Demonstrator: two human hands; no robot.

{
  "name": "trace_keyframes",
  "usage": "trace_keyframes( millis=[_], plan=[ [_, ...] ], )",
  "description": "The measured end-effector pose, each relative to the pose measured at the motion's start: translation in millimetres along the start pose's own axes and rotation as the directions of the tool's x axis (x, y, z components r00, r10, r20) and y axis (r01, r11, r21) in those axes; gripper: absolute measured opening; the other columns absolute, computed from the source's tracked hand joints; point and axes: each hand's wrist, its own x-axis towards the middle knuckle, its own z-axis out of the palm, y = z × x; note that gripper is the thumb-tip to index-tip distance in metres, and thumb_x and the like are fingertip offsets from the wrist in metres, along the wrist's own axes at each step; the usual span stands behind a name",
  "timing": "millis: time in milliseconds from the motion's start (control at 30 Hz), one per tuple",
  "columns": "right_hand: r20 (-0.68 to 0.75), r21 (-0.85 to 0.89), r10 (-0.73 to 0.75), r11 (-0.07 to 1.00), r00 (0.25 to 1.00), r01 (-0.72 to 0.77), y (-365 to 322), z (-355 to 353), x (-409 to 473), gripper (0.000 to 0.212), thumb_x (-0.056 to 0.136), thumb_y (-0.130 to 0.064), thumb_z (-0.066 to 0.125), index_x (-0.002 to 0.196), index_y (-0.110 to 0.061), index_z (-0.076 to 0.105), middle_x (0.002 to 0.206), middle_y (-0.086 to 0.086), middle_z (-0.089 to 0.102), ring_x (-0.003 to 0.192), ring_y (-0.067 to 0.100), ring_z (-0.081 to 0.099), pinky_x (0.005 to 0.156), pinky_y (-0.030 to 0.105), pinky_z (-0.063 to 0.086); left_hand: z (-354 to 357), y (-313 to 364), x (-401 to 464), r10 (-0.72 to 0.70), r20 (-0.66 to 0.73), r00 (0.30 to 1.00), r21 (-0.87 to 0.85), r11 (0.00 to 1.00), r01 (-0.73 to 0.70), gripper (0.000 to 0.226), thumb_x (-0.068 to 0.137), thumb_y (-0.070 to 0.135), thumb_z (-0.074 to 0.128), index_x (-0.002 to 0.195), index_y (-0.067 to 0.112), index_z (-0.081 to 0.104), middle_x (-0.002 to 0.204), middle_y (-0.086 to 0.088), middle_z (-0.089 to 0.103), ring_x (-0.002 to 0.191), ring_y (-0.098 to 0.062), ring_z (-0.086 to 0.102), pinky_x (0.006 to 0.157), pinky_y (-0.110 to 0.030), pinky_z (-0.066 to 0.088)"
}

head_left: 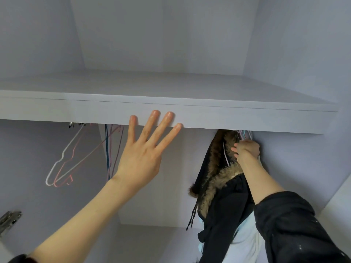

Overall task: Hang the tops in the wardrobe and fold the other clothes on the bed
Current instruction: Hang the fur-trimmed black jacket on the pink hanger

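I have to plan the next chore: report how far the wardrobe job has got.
Done: a black fur-trimmed coat hangs at the right. In hand: the right hand grips hanger hooks there; the left hand is spread open against the shelf edge. Left: empty hangers wait; the bed is out of view.

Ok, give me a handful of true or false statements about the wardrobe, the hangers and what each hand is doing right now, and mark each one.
1. The left hand has its fingers spread and straight, fingertips at the front edge of the shelf. True.
2. The right hand hangs idle with nothing in it. False: it grips hanger hooks up under the shelf.
3. A black fur-trimmed coat hangs on the right side. True.
4. The empty hangers on the left all carry shirts. False: they are bare.
5. The top of the shelf is stacked with folded clothes. False: nothing shows on it.
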Motion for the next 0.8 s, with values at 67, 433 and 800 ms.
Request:
trace_keyframes(
  millis=[67,433,800],
  plan=[
    [-0.039,-0.040,-0.037,0.999,0.999,0.035,2.1,-5.2,-0.3,0.026,0.095,-0.006,0.044,0.114,-0.003,0.061,0.101,0.018,0.070,0.094,0.029,0.067,0.088,0.042,0.053,-2.5,0.6,0.1,-0.008,0.025,1.000,-0.016,1.000,0.009,0.104,0.063,-0.009,0.055,0.150,0.020,0.007,0.156,-0.008,0.011,0.143,-0.035,0.007,0.109,-0.062,0.001],
    [0.208,-0.439,-0.281,0.829,0.937,0.346,13.5,-67.4,-84.6,0.038,0.096,-0.009,0.044,0.133,-0.011,0.051,0.134,0.010,0.054,0.120,0.026,0.051,0.097,0.025,0.038,-25.9,41.6,-6.8,-0.020,0.075,0.997,-0.434,0.899,0.051,0.070,0.071,-0.009,0.060,0.137,0.007,0.042,0.149,-0.018,0.032,0.142,-0.036,0.020,0.111,-0.061,0.017],
    [0.008,-0.405,-0.105,0.909,0.994,0.099,97.7,-234.5,-279.3,0.027,0.096,-0.012,0.048,0.120,-0.008,0.058,0.107,0.015,0.067,0.099,0.029,0.062,0.088,0.034,0.045,-59.5,172.4,-72.6,0.402,0.188,0.896,-0.959,0.272,0.079,0.037,0.096,0.012,0.048,0.133,0.015,0.050,0.135,0.003,0.050,0.129,-0.012,0.041,0.108,-0.023,0.031]
  ],
)
